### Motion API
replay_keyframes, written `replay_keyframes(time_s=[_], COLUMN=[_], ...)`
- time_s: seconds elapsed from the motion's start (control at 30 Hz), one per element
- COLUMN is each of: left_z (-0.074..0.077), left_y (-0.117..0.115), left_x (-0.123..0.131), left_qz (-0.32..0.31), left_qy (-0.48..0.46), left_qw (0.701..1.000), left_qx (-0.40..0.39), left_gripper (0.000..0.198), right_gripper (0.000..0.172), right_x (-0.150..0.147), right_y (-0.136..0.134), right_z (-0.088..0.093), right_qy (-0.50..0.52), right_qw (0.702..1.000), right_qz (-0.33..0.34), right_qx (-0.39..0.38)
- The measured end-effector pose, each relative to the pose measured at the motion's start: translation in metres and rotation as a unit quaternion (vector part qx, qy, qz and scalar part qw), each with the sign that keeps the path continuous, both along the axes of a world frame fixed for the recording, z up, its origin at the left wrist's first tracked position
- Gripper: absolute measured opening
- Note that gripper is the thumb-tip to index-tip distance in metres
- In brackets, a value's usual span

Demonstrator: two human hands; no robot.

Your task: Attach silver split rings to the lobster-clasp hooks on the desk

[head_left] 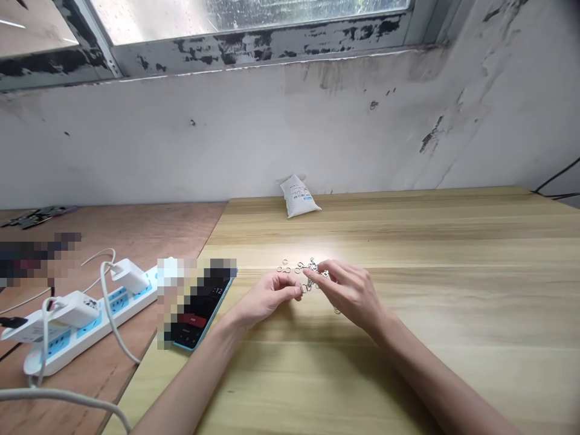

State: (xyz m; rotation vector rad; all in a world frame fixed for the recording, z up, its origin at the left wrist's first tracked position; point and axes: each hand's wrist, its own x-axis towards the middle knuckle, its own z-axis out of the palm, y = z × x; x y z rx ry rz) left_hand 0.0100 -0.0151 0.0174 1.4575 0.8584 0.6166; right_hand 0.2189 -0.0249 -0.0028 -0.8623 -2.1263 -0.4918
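My left hand (272, 295) is closed in a pinch, thumb against fingertips, on a small metal ring (305, 289) that sticks out at its right side. Close beside it, my right hand (351, 290) reaches over a small heap of metal rings (312, 264), its fingers stretched out and apart. The right index fingertip is at the heap's edge; whether it touches a ring I cannot tell. Part of the heap is hidden under this hand. A few loose rings (287, 270) lie on the wood just beyond my left hand.
A white packet (299, 198) with a printed label stands at the table's back edge, by the wall. To the left lie a phone (202, 314) with a lit screen and a white power strip (113, 311) with plugged-in chargers. Pale cables (109, 308) loop around it.
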Motion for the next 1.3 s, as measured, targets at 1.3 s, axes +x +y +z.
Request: replay_keyframes(time_s=[1.3], left_z=[-0.037], left_y=[0.016], left_x=[0.004], left_qz=[0.182], left_qy=[0.326], left_qw=[0.821], left_qx=[0.432], left_gripper=[0.007], right_gripper=[0.018], right_x=[-0.031], right_y=[0.003], right_z=[-0.026], right_qy=[0.115], right_qw=[0.958], right_qz=[-0.022], right_qx=[-0.261])
